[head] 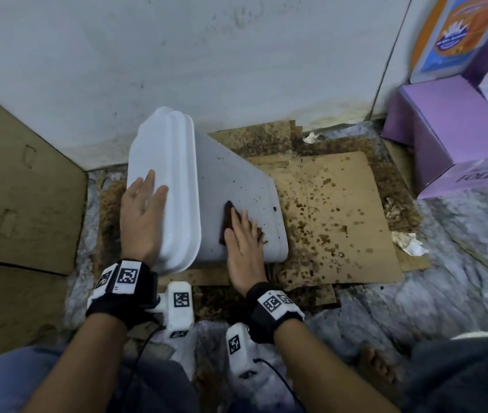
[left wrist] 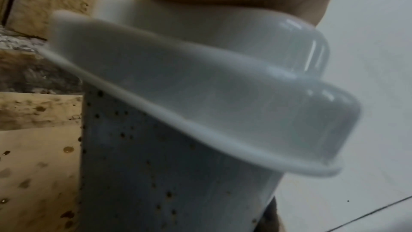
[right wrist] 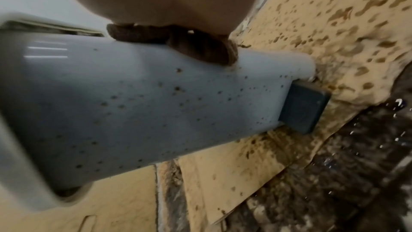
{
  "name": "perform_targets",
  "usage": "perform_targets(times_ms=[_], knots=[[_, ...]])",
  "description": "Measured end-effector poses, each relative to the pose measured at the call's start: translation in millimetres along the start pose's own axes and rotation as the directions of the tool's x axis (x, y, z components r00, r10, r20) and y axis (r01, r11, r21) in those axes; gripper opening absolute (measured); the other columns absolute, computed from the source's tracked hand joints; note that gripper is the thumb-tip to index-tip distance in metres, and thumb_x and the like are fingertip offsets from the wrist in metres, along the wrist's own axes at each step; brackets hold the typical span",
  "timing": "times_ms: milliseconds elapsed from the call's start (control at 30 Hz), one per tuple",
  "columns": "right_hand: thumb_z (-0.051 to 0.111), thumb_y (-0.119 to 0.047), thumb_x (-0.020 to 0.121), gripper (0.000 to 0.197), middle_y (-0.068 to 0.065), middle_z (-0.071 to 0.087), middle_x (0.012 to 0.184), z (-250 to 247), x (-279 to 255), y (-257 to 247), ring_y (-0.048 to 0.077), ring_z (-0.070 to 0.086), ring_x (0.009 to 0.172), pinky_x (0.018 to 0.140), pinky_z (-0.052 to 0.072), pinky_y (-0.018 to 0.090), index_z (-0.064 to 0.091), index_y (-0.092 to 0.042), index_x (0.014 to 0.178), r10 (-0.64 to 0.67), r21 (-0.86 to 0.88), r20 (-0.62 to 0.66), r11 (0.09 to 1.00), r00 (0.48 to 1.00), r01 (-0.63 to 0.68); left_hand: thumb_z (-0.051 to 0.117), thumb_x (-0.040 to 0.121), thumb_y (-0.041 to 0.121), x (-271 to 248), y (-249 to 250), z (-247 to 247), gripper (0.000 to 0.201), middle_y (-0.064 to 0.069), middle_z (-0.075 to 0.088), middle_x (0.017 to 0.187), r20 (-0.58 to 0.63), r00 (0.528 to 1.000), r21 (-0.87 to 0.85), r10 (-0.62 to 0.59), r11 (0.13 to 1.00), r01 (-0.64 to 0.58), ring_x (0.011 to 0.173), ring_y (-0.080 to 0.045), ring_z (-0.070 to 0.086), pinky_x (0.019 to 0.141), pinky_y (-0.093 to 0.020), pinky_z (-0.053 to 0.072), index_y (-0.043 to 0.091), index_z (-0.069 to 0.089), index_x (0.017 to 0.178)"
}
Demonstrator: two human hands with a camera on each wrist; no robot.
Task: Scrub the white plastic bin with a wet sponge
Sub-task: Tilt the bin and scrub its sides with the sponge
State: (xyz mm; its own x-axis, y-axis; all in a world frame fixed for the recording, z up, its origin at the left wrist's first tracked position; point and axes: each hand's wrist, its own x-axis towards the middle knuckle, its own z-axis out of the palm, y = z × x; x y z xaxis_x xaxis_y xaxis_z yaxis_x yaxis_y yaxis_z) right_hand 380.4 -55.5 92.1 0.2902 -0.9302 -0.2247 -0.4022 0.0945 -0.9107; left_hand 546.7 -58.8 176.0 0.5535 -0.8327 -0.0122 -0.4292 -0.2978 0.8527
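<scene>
White plastic bin (head: pixel 236 186) lies on its side on spotted cardboard (head: pixel 341 210) on the floor. Left hand (head: pixel 143 216) steadies it, fingers straight; right hand (head: pixel 244 248) presses the brown sponge (head: pixel 231 219) flat-fingered. Firm overlapping strokes should lift the specks.

The left hand (head: pixel 143 216) lay flat with straight fingers on the bin (head: pixel 236 186) lid end, palm down. The right hand (head: pixel 244 248) pressed flat, fingers extended, on the bin's upturned side. Both wrists wore black straps with white marker blocks.
</scene>
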Motion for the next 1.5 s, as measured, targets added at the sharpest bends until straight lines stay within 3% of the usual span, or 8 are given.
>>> perform_targets(times_ms=[100, 333, 567, 700, 833, 1000, 1233, 1500], knots=[[0.015, -0.046, 0.101, 0.050, -0.008, -0.004, 0.162, -1, 2, 1, 0.015, -0.011, 0.149, 0.119, -0.010, 0.049, 0.008, -0.041, 0.151, -0.007, 0.013, 0.006, 1.000, 1.000, 0.007, 0.049, 0.100, 0.044, 3, -2, 2, 0.047, 0.006, 0.028, 0.158, -0.002, 1.000, 0.027, 0.008, 1.000, -0.008, 0.145, -0.007, 0.026, 0.116, -0.026, 0.018, 0.034, 0.044, 0.145], [0.011, -0.050, 0.097, 0.053, -0.018, -0.004, 0.160, 23, -25, -33, 0.007, -0.016, 0.147, 0.119, -0.012, 0.046, 0.008, -0.044, 0.149, -0.255, 0.051, 0.014, 0.966, 0.967, 0.254, 0.044, 0.089, 0.063, 7, -10, -6, 0.060, 0.009, 0.034, 0.157, -0.015, 1.000, 0.043, -0.015, 0.999, 0.016, 0.143, -0.006, 0.031, 0.121, -0.037, 0.021, 0.040, 0.045, 0.144], [0.013, -0.046, 0.097, 0.055, -0.010, -0.009, 0.162, 8, 3, -5, 0.011, -0.017, 0.147, 0.118, -0.011, 0.051, 0.004, -0.041, 0.151, -0.090, -0.030, 0.089, 0.995, 0.992, 0.093, 0.052, 0.079, 0.056, 31, -23, -13, 0.064, 0.005, 0.048, 0.147, 0.050, 0.988, -0.073, -0.149, 0.986, 0.153, 0.134, -0.019, 0.047, 0.112, -0.052, 0.036, 0.038, 0.048, 0.140], [0.014, -0.043, 0.102, 0.053, -0.008, -0.015, 0.161, 9, 6, -14, 0.016, -0.020, 0.147, 0.116, -0.015, 0.052, -0.002, -0.039, 0.152, -0.024, -0.077, 0.127, 0.996, 0.992, 0.034, 0.045, 0.081, 0.048, 20, 0, -7, 0.065, 0.003, 0.042, 0.148, 0.012, 0.986, -0.035, -0.166, 0.985, 0.167, 0.131, -0.018, 0.045, 0.113, -0.043, 0.034, 0.030, 0.044, 0.143], [0.009, -0.049, 0.097, 0.056, -0.010, -0.013, 0.161, 17, -1, -38, 0.015, -0.020, 0.147, 0.114, -0.019, 0.044, -0.004, -0.040, 0.151, -0.156, -0.079, 0.125, 0.983, 0.980, 0.167, 0.044, 0.091, 0.052, 9, 5, -1, 0.061, 0.001, 0.035, 0.153, -0.023, 0.994, 0.037, -0.108, 0.993, 0.109, 0.134, -0.020, 0.042, 0.113, -0.042, 0.032, 0.030, 0.037, 0.147], [0.009, -0.053, 0.096, 0.055, -0.014, -0.012, 0.160, 15, -7, -15, 0.009, -0.020, 0.146, 0.114, -0.019, 0.040, -0.003, -0.044, 0.149, -0.274, -0.059, 0.090, 0.958, 0.957, 0.280, 0.045, 0.084, 0.062, 4, 7, 1, 0.067, 0.002, 0.035, 0.153, -0.025, 0.996, 0.062, -0.091, 0.994, 0.092, 0.133, -0.022, 0.043, 0.113, -0.048, 0.034, 0.033, 0.037, 0.145], [0.002, -0.059, 0.089, 0.062, -0.008, -0.015, 0.161, 14, -5, 19, 0.016, -0.021, 0.147, 0.115, -0.015, 0.055, -0.004, -0.042, 0.149, -0.098, -0.082, 0.025, 0.992, 0.995, 0.100, 0.044, 0.080, 0.064, 7, 5, -1, 0.072, 0.001, 0.036, 0.150, -0.029, 0.994, 0.048, -0.106, 0.993, 0.107, 0.131, -0.022, 0.044, 0.113, -0.049, 0.033, 0.033, 0.038, 0.145], [0.009, -0.050, 0.097, 0.051, -0.015, -0.009, 0.161, 33, -13, -21, 0.009, -0.017, 0.147, 0.117, -0.013, 0.050, 0.000, -0.046, 0.147, -0.312, -0.061, 0.039, 0.948, 0.949, 0.314, 0.043, 0.087, 0.058, 7, 1, -4, 0.065, 0.000, 0.035, 0.149, -0.026, 0.994, 0.073, -0.105, 0.992, 0.106, 0.131, -0.021, 0.043, 0.112, -0.047, 0.034, 0.031, 0.036, 0.146]])
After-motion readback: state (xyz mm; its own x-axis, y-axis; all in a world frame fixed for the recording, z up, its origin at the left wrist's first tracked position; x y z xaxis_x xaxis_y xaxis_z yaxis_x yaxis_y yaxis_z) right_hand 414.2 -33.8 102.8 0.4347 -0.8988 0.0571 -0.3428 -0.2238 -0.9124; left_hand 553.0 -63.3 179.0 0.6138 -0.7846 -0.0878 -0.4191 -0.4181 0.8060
